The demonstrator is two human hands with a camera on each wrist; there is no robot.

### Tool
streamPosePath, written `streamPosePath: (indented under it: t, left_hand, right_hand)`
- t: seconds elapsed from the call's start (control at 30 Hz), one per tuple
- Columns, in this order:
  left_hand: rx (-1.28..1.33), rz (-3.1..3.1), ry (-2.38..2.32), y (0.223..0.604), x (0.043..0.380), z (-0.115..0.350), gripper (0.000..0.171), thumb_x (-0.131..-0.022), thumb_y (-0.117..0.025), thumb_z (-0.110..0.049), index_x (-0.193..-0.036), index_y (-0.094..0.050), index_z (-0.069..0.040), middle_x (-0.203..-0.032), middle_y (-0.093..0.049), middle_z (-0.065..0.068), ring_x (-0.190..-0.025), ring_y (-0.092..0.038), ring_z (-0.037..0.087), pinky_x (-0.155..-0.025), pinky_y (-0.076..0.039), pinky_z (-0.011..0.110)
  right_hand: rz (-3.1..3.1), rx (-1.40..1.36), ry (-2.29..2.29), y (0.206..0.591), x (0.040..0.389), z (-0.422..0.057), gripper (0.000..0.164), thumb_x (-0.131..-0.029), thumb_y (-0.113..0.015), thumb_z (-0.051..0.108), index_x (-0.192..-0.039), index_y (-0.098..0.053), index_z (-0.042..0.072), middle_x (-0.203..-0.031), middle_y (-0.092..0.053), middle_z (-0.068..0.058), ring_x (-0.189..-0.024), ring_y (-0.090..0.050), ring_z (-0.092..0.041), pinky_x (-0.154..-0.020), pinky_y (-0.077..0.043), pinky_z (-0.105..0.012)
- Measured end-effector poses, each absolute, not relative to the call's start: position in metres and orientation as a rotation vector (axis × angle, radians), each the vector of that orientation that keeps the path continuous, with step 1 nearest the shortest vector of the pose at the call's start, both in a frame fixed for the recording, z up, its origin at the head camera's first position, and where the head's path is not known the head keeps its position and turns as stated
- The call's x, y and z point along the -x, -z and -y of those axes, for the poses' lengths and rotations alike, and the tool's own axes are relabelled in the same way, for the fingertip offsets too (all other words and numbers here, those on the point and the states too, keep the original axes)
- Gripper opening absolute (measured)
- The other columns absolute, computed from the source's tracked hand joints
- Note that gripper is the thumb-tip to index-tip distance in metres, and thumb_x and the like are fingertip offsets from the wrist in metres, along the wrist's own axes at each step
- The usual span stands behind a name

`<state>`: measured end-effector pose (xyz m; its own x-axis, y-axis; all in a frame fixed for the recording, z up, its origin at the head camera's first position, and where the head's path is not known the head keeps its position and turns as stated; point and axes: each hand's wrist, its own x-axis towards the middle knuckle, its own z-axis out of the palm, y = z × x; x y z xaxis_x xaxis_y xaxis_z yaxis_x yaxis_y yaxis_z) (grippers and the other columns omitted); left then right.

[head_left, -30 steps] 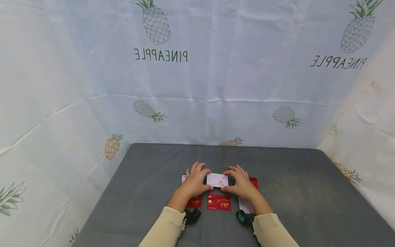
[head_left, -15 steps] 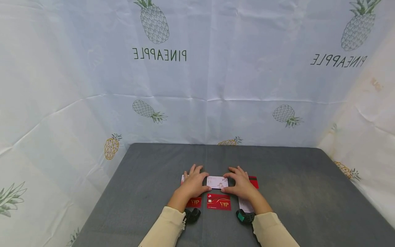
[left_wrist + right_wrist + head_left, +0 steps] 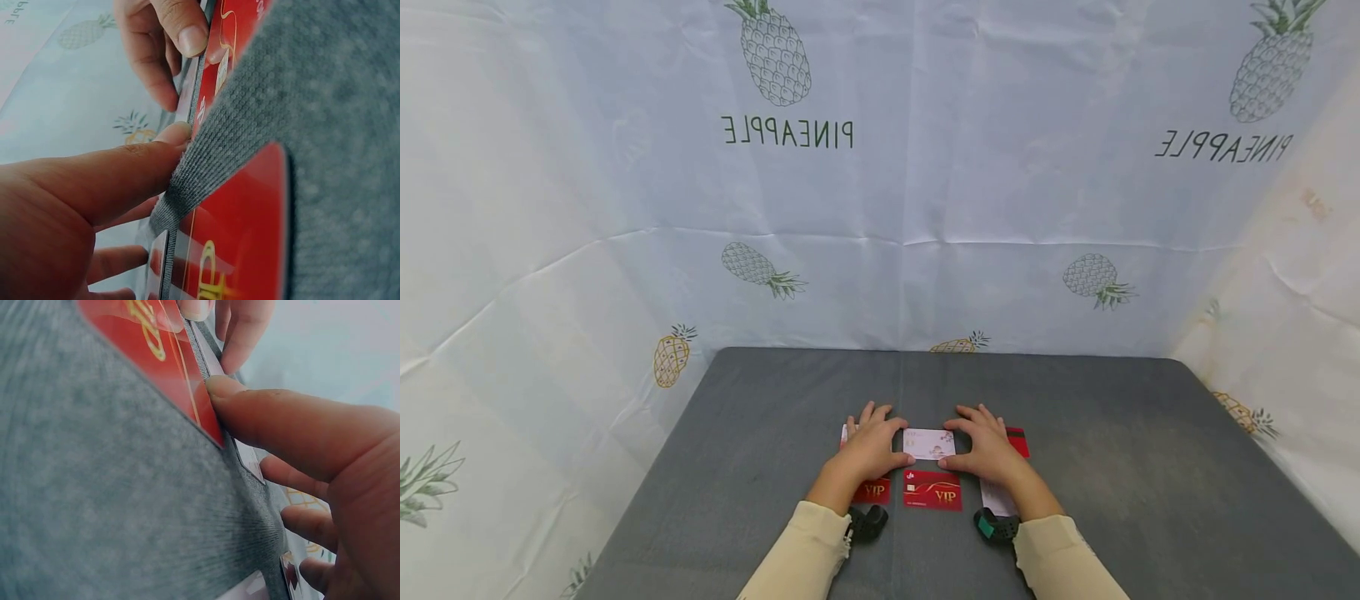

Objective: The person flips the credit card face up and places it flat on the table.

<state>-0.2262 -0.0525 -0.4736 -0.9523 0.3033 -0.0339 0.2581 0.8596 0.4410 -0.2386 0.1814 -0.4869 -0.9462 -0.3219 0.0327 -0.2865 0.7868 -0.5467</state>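
Observation:
A pale pink card (image 3: 929, 444) with a floral print lies on the dark table, in the middle of the head view. My left hand (image 3: 867, 447) pinches its left end, thumb at the near edge and index finger at the far edge. On the opposite end, my right hand (image 3: 988, 450) grips it the same way. The left wrist view shows both thumbs along the card's near edge (image 3: 185, 103). Just in front of it is a red VIP card (image 3: 932, 490). Another red VIP card (image 3: 874, 492) is partly covered by my left wrist.
Beneath my right wrist lies a pale card (image 3: 997, 500), and past that hand a red card with a black stripe (image 3: 1017, 442). Behind my left hand shows the edge of another pale card (image 3: 845, 434). A pineapple-print curtain (image 3: 910, 183) hangs beyond the grey table (image 3: 790, 383).
Both hands have brought the pale pink card slightly down and toward me, close to the red VIP card. Over the last half second they have barely moved.

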Motion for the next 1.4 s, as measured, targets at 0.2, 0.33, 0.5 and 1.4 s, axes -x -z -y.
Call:
streamPosePath:
  t: [0.2, 0.33, 0.5, 1.4]
  left_hand:
    - [-0.448, -2.926, -0.691, 0.473, 0.226, 0.052, 0.057, -0.082, -0.077, -0.043, -0.131, -0.062, -0.020, -0.151, -0.041, 0.013, -0.146, -0.023, 0.042, -0.111, -0.017, 0.071]
    - [-0.446, -2.927, -0.697, 0.474, 0.226, 0.052, 0.056, -0.082, -0.078, -0.043, -0.130, -0.062, -0.020, -0.151, -0.041, 0.013, -0.146, -0.023, 0.042, -0.111, -0.017, 0.071]
    - [-0.436, -2.920, -0.717, 0.475, 0.224, 0.053, 0.056, -0.082, -0.077, -0.043, -0.131, -0.062, -0.020, -0.151, -0.041, 0.013, -0.146, -0.024, 0.042, -0.112, -0.016, 0.070]
    - [-0.471, -2.917, -0.763, 0.473, 0.227, 0.056, 0.057, -0.081, -0.078, -0.040, -0.131, -0.061, -0.018, -0.152, -0.040, 0.014, -0.145, -0.025, 0.042, -0.111, -0.013, 0.072]
  right_hand:
    - [-2.910, 0.492, 0.887, 0.487, 0.239, -0.183, 0.061, -0.073, -0.084, 0.042, -0.126, -0.066, 0.017, -0.150, -0.043, -0.017, -0.146, -0.018, -0.049, -0.112, -0.006, -0.072]
    - [-2.908, 0.491, 0.874, 0.486, 0.238, -0.182, 0.061, -0.073, -0.083, 0.042, -0.126, -0.066, 0.017, -0.151, -0.042, -0.017, -0.146, -0.017, -0.048, -0.112, -0.006, -0.071]
    - [-2.915, 0.505, 0.849, 0.483, 0.237, -0.183, 0.062, -0.075, -0.082, 0.043, -0.128, -0.065, 0.015, -0.149, -0.043, -0.018, -0.146, -0.018, -0.048, -0.113, -0.006, -0.071]
    - [-2.849, 0.367, 0.980, 0.486, 0.233, -0.292, 0.068, -0.083, -0.076, 0.036, -0.139, -0.053, 0.004, -0.155, -0.033, -0.024, -0.141, -0.028, -0.048, -0.107, -0.030, -0.067]
